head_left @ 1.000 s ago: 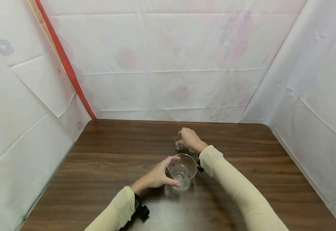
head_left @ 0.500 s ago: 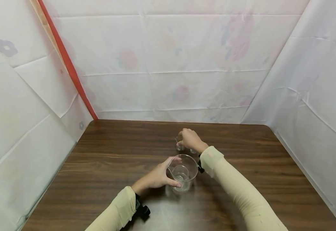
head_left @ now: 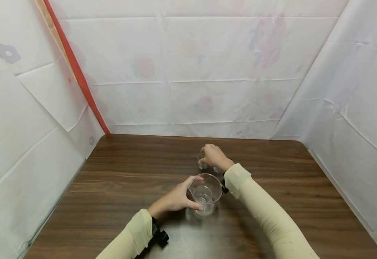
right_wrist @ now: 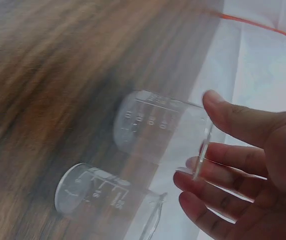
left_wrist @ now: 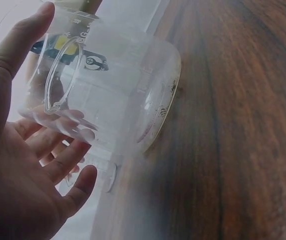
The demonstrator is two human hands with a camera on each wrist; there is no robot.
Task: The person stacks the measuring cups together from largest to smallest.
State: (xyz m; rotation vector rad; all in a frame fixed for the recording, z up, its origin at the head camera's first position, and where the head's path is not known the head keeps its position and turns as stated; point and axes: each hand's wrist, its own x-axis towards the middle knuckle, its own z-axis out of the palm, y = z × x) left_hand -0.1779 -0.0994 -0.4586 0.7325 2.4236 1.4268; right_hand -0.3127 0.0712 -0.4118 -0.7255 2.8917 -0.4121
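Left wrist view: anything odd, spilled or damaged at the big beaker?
Dark specks along the base edge of the big beaker look odd on clear glass; dirt, marking or reflection, I can't tell. No spill or crack shows.

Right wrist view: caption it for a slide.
Right hand at the rim of a graduated glass beaker, with a second beaker close beside it.

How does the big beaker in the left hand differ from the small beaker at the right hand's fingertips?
Size: the big beaker is much larger than the small beaker.
Place: the big beaker is nearer the person, the small beaker farther back on the table.
Hold: the left hand grips the big beaker's side; the right hand holds the small beaker near its rim.
Both are see-through and upright.
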